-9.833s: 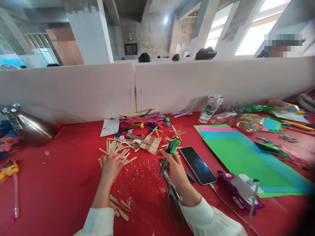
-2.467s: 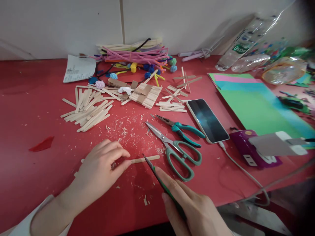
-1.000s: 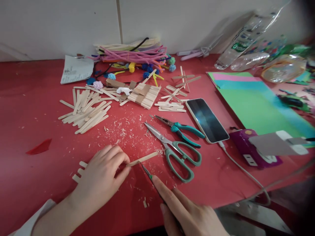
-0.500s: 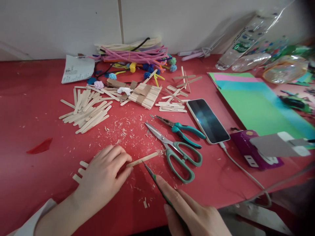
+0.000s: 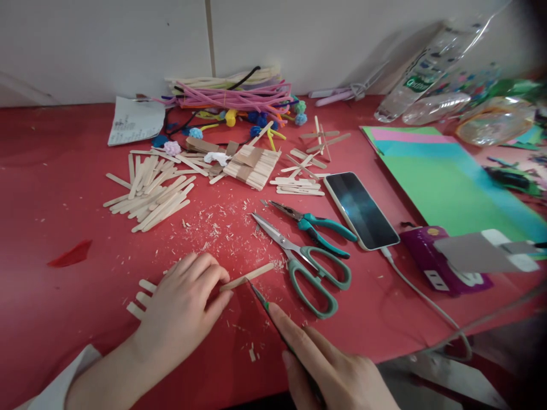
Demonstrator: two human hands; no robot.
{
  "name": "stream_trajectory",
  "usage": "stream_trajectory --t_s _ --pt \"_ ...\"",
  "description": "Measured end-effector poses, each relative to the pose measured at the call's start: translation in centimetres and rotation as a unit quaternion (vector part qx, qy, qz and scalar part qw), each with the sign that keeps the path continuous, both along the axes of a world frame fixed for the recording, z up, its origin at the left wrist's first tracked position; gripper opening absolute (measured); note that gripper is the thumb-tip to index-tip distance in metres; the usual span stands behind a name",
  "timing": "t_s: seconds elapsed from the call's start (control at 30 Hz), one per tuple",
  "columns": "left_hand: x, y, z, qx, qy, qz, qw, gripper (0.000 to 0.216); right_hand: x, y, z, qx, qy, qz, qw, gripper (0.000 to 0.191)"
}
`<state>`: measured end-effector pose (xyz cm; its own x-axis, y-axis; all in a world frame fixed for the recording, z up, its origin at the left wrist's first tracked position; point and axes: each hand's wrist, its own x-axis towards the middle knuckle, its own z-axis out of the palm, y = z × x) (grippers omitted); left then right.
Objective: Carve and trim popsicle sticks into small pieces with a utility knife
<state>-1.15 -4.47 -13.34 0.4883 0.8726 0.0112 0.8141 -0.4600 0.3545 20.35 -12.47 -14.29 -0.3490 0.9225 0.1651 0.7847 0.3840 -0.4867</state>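
Note:
My left hand [image 5: 186, 302] is closed on the near-left end of a popsicle stick [image 5: 260, 271], pinning it flat to the red table. In my right hand [image 5: 327, 364] is a craft knife [image 5: 273, 322], its index finger stretched along the handle. The blade tip touches or nearly touches the stick's near edge at about mid-length. Three more sticks [image 5: 143, 297] poke out beside my left hand, partly hidden by it. Wood shavings [image 5: 213, 228] lie scattered beyond the stick.
Grey-green scissors [image 5: 314, 276] and teal pliers [image 5: 327, 225] lie right of the stick, near a phone [image 5: 362, 210] on a charging cable. Piles of popsicle sticks [image 5: 149, 191] and pipe cleaners [image 5: 235, 94] sit farther back. Coloured paper [image 5: 444, 176] and a bottle [image 5: 421, 77] are at right.
Almost nothing differs. The knife tip and my right hand have shifted very slightly to the left; the stick stays in place under my left hand.

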Motion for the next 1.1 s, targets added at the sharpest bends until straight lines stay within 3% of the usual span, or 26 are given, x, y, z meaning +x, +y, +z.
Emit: stream_trajectory --t_s 0.47,0.83,1.1 --pt "0.2 0.0 0.2 0.012 0.003 -0.004 1.0 0.015 0.4 0.2 0.6 -0.033 0.016 0.022 0.999 0.043" --pt "0.2 -0.2 0.0 0.03 -0.007 -0.003 1.0 0.009 0.2 0.2 0.7 -0.044 0.048 -0.005 0.998 0.042" --pt "0.2 -0.1 0.1 -0.013 -0.009 0.014 1.0 0.014 0.2 0.4 1.1 -0.06 0.055 0.0 0.997 0.044"
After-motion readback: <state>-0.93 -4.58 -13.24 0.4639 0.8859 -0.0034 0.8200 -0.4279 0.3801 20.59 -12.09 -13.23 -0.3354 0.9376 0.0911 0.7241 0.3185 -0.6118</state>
